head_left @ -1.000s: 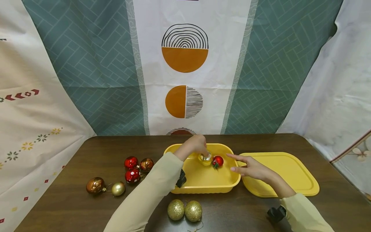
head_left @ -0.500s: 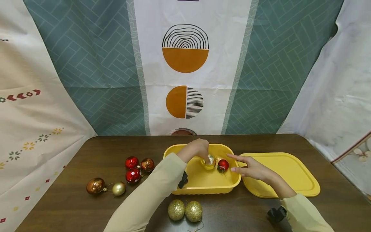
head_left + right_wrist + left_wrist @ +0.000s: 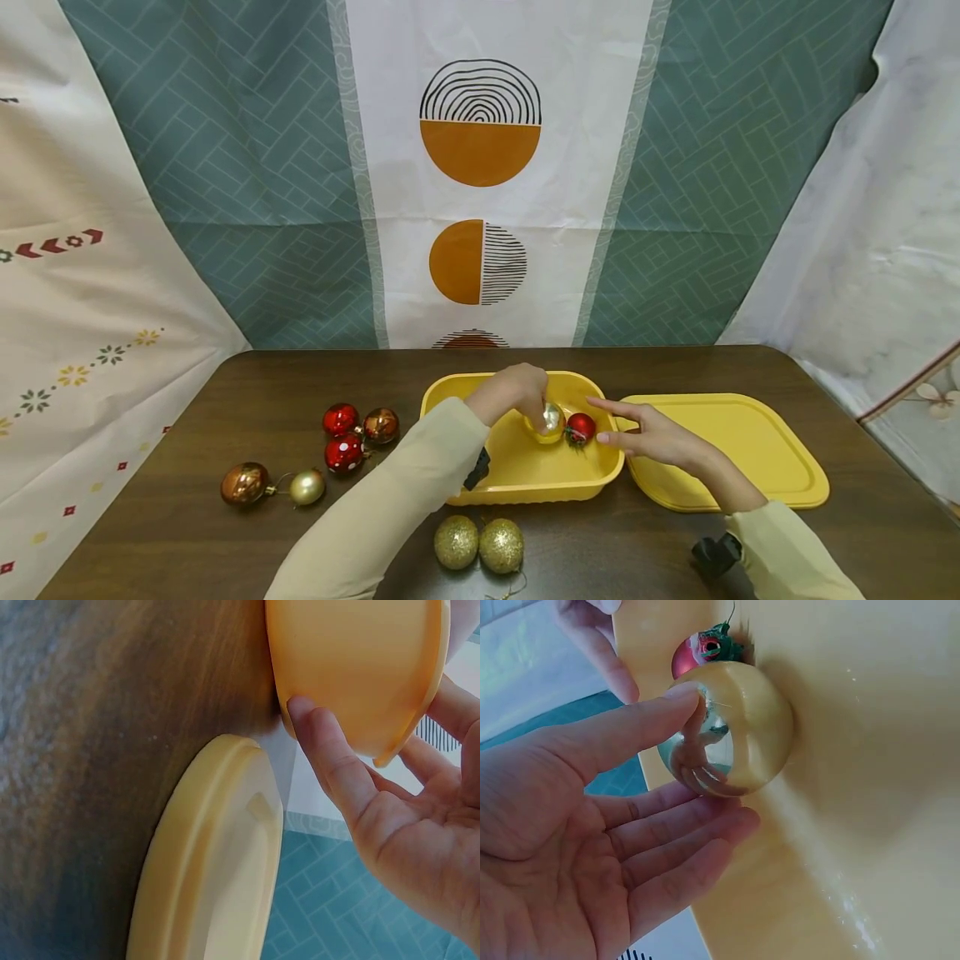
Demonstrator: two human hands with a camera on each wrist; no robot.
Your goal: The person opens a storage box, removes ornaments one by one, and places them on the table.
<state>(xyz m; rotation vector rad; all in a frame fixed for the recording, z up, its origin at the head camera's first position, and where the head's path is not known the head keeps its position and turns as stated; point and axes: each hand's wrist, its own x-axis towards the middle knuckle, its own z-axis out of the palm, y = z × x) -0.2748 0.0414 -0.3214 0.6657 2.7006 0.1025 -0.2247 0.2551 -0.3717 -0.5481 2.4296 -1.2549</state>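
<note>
- Left wrist view: our left hand (image 3: 577, 847) touches the gold bauble (image 3: 731, 727) with relaxed, straight fingers, inside the yellow container (image 3: 870, 787), beside the red bauble (image 3: 697, 651).
- Our right hand (image 3: 660, 442), fingers also straight, steadies the container; we should release gently so nothing rolls.

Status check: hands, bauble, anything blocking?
Left hand open, fingertips touching shiny gold bauble inside yellow plastic tub. Right hand open at tub's right rim. Red bauble right beside it.

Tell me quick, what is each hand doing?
Left hand: open, fingertips touching the gold ball.
Right hand: open, thumb against the yellow box.
</note>
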